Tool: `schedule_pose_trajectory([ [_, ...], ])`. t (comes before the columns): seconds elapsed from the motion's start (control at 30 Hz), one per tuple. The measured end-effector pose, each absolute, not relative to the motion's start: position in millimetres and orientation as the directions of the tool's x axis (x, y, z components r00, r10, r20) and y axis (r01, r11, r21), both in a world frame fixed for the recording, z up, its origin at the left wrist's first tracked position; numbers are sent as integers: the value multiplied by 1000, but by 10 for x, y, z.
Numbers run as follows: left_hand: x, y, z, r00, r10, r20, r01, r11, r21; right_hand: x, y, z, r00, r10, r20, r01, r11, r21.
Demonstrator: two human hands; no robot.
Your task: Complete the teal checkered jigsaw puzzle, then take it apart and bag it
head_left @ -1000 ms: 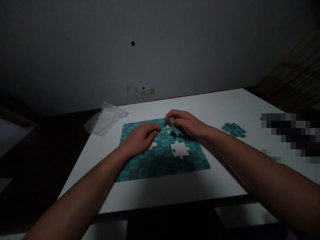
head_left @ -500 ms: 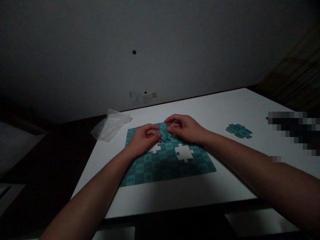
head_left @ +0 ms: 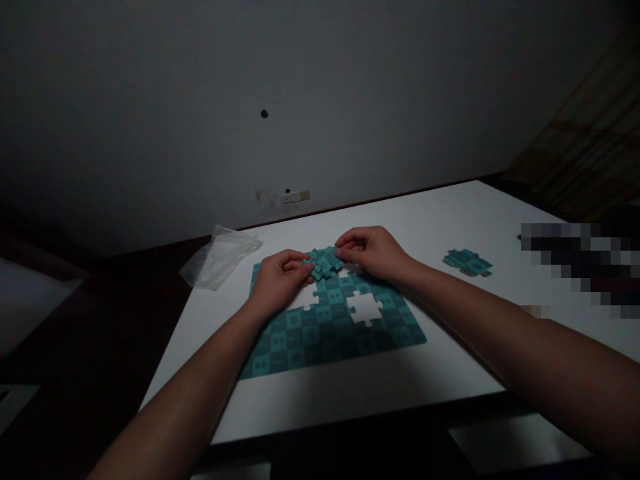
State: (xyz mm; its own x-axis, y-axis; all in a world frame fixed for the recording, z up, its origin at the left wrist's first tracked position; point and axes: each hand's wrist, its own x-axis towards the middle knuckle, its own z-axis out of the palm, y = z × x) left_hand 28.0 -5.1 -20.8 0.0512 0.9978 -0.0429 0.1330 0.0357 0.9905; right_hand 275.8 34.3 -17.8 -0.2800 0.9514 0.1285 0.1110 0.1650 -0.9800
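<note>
A jigsaw puzzle (head_left: 325, 333) with a teal checked pattern lies flat on the white table, with white gaps where pieces are absent. Over its far part, my left hand (head_left: 283, 277) pinches a small bunch of teal puzzle pieces (head_left: 323, 268) between thumb and fingers. From the right, my right hand (head_left: 373, 250) closes thumb and forefinger on the upper right piece of that same bunch. The pieces overlap, and I cannot tell how many there are. One gap shows below my left hand, another under my right fingers, and one right of the middle.
A small pile of teal puzzle pieces (head_left: 467, 262) lies on the table (head_left: 400, 387) to the right. Clear plastic bags (head_left: 220, 257) rest at the far left edge. A blurred-out dark object (head_left: 575, 260) is at the right. Behind stands a wall with sockets (head_left: 296, 197).
The bunch of pieces has fanned out wider between my hands. My right hand has drawn slightly away from the left, uncovering a gap below it. The view has shifted a little.
</note>
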Motion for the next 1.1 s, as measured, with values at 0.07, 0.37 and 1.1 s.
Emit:
schedule_pose_trajectory([
  [0.07,272,-42,-217,20,999,-29,133,26,991,2765,353,-186,-273,954,122,88,151,-985],
  [0.37,249,-29,-199,-54,998,14,124,-7,992,2808,379,-171,-269,954,130,129,169,-977],
  [1.1,-99,212,-258,-248,955,161,330,-73,941,2938,550,-202,19,965,261,149,255,-955],
])
